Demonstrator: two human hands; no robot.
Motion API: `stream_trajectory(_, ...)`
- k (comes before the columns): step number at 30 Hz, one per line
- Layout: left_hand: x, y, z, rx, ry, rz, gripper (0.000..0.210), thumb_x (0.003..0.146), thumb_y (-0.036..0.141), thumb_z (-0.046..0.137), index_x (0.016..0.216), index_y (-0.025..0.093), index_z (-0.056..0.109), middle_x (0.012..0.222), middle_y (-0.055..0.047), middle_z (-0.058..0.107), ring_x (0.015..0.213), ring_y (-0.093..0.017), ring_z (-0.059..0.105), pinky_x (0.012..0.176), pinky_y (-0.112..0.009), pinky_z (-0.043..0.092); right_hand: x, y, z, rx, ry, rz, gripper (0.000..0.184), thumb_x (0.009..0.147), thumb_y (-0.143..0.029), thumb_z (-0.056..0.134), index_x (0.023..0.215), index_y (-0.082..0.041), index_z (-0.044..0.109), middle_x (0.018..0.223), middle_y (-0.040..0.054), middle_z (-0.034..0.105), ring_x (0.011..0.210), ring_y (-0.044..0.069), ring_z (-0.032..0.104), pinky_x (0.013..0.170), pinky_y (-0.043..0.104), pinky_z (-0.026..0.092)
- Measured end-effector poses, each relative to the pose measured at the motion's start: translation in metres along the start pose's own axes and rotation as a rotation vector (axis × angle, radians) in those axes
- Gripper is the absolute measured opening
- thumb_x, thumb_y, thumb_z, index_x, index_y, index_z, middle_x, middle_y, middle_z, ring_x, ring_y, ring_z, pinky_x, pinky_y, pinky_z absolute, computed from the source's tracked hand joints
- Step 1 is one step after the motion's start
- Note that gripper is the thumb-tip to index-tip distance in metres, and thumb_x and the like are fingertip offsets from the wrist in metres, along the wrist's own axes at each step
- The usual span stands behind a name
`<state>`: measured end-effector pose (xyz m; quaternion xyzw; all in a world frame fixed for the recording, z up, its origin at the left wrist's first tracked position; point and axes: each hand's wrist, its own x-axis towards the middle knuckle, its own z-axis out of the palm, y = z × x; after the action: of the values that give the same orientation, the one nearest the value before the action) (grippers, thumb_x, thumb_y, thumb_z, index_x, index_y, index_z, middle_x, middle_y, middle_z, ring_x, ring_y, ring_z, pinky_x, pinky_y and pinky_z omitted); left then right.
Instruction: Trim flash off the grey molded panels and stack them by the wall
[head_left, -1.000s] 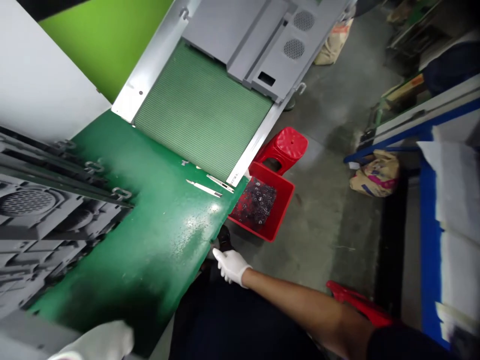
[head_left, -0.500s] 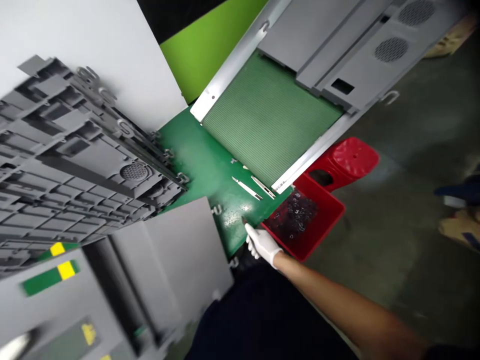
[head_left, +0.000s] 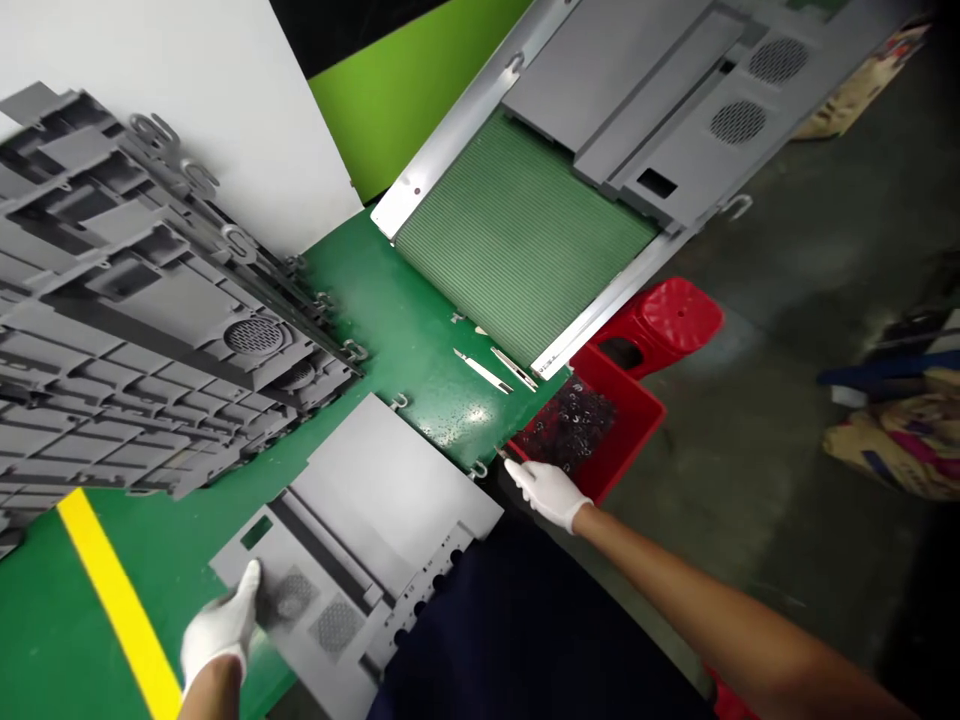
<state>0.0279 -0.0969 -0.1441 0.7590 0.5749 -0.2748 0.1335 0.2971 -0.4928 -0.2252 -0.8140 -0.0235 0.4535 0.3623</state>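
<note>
My left hand (head_left: pixel 223 622) wears a white glove and grips the edge of a grey plastic panel (head_left: pixel 375 490), its thumb on top near the speaker grilles. The panel lies tilted in view over the green table (head_left: pixel 390 310), its near edge against my dark clothing. My gloved right hand (head_left: pixel 551 492) is closed round a thin tool (head_left: pixel 502 454); only its tip shows, so its exact kind is unclear. The tip is by the panel's corner hook (head_left: pixel 478 469), apart from the panel's face.
More grey panels (head_left: pixel 187 330) stand stacked at the left. Two slim white-handled tools (head_left: pixel 484 371) lie near the green ribbed conveyor belt (head_left: pixel 525 230), which carries another grey panel (head_left: pixel 637 110). A red bin (head_left: pixel 637 440) holds dark scraps beside a red stool (head_left: pixel 682 310).
The grey panel has come down and turned flatter, uncovering the table and its yellow stripe. My left hand now shows on its edge. My right hand has shifted slightly right, still with the tool.
</note>
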Motion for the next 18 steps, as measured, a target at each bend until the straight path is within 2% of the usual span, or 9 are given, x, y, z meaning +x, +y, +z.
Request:
stream_trajectory(1, -0.001, 0.01, -0.003, 0.029, 0.051, -0.08, 0.08, 0.081, 0.065, 0.046, 0.13, 0.005, 0.063, 0.112, -0.025, 0.071, 0.107, -0.045, 0.066, 0.083, -0.054, 0.057, -0.005, 0.006, 0.001, -0.076, 0.005, -0.02, 0.057, 0.094, -0.07, 0.038, 0.067, -0.022, 0.054, 0.064, 0.0035, 0.063, 0.059, 0.016, 0.057, 0.058, 0.028, 0.04)
stream_trajectory(2, -0.003, 0.026, -0.006, 0.029, 0.102, -0.102, 0.081, 0.083, 0.067, 0.043, 0.13, 0.004, 0.06, 0.121, -0.027, 0.067, 0.112, -0.045, 0.064, 0.087, -0.054, 0.056, -0.009, 0.012, 0.003, -0.161, 0.01, -0.04, 0.058, 0.095, -0.069, 0.036, 0.067, -0.023, 0.054, 0.067, 0.0047, 0.065, 0.063, 0.018, 0.059, 0.061, 0.029, 0.039)
stream_trajectory(3, -0.007, 0.046, -0.007, 0.0, 0.151, -0.041, 0.078, 0.086, 0.067, 0.04, 0.131, 0.005, 0.06, 0.128, -0.026, 0.064, 0.117, -0.044, 0.061, 0.091, -0.053, 0.054, -0.013, 0.018, 0.005, -0.238, 0.011, -0.057, 0.058, 0.096, -0.069, 0.034, 0.068, -0.023, 0.056, 0.071, 0.006, 0.067, 0.068, 0.019, 0.061, 0.063, 0.029, 0.039)
stream_trajectory(6, -0.028, 0.131, 0.001, -0.073, 0.217, 0.524, 0.062, 0.094, 0.061, 0.034, 0.122, 0.014, 0.064, 0.128, -0.018, 0.065, 0.121, -0.033, 0.058, 0.105, -0.043, 0.046, -0.02, 0.028, 0.012, -0.381, -0.019, -0.089, 0.06, 0.097, -0.069, 0.031, 0.076, -0.023, 0.062, 0.083, 0.0097, 0.073, 0.081, 0.023, 0.066, 0.068, 0.031, 0.037)
stream_trajectory(8, -0.041, 0.194, 0.016, -0.046, 0.1, 0.971, 0.05, 0.097, 0.054, 0.037, 0.121, 0.019, 0.064, 0.128, -0.013, 0.066, 0.12, -0.026, 0.059, 0.11, -0.037, 0.039, -0.021, 0.03, 0.018, -0.438, -0.049, -0.11, 0.061, 0.097, -0.069, 0.029, 0.083, -0.022, 0.066, 0.09, 0.0117, 0.074, 0.086, 0.026, 0.068, 0.071, 0.032, 0.038)
stream_trajectory(10, -0.05, 0.248, 0.035, 0.047, -0.053, 1.21, 0.044, 0.098, 0.052, 0.039, 0.115, 0.022, 0.067, 0.12, -0.011, 0.069, 0.113, -0.026, 0.061, 0.106, -0.037, 0.04, -0.019, 0.029, 0.024, -0.471, -0.079, -0.123, 0.064, 0.097, -0.07, 0.028, 0.091, -0.022, 0.068, 0.096, 0.0132, 0.075, 0.091, 0.027, 0.069, 0.073, 0.033, 0.039)
stream_trajectory(12, -0.052, 0.286, 0.054, 0.176, -0.24, 1.307, 0.046, 0.097, 0.054, 0.04, 0.102, 0.021, 0.071, 0.106, -0.012, 0.072, 0.1, -0.026, 0.064, 0.096, -0.036, 0.043, -0.017, 0.028, 0.028, -0.484, -0.104, -0.126, 0.065, 0.096, -0.071, 0.027, 0.098, -0.021, 0.069, 0.102, 0.0141, 0.075, 0.096, 0.027, 0.069, 0.075, 0.033, 0.04)
stream_trajectory(14, -0.048, 0.307, 0.069, 0.274, -0.373, 1.317, 0.051, 0.095, 0.058, 0.041, 0.085, 0.019, 0.072, 0.087, -0.011, 0.072, 0.082, -0.024, 0.064, 0.088, -0.037, 0.042, -0.014, 0.028, 0.03, -0.485, -0.121, -0.127, 0.067, 0.096, -0.071, 0.027, 0.103, -0.02, 0.07, 0.106, 0.0149, 0.074, 0.099, 0.028, 0.069, 0.078, 0.034, 0.042)
stream_trajectory(18, -0.036, 0.314, 0.084, 0.317, -0.455, 1.242, 0.058, 0.09, 0.066, 0.047, 0.064, 0.018, 0.067, 0.056, -0.003, 0.062, 0.054, -0.015, 0.05, 0.075, -0.034, 0.039, -0.01, 0.027, 0.032, -0.473, -0.135, -0.122, 0.073, 0.094, -0.075, 0.024, 0.106, -0.02, 0.07, 0.108, 0.0161, 0.074, 0.1, 0.03, 0.068, 0.08, 0.035, 0.044)
